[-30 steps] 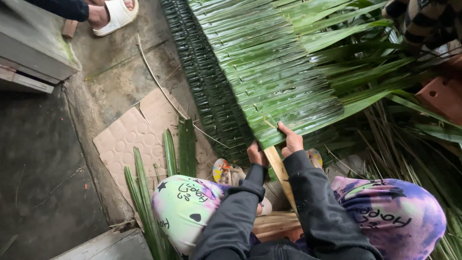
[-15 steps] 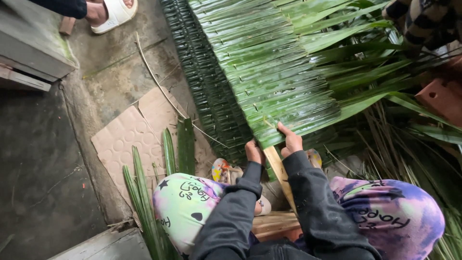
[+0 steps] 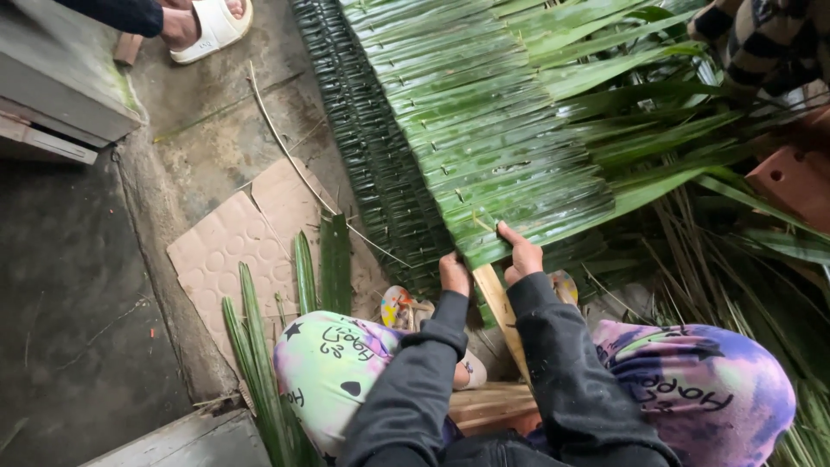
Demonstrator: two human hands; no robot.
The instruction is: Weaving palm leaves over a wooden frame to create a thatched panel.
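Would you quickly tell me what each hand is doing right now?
Left hand: closed on the near edge of the leaf panel.
Right hand: closed, pinching the same edge by the wooden slat.

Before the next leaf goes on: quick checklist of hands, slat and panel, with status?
1. Left hand on the near edge of the leaf panel: ok.
2. Right hand pressing the last folded leaf, thumb on top: ok.
3. Wooden slat runs between the two hands, under the leaves: ok.
4. Spare leaf strips lie on the cardboard to the person's left: ok.
5. Last leaf pinned through: cannot tell, the fingers cover it.
6. Another person's sandal stands well apart from the panel: ok.
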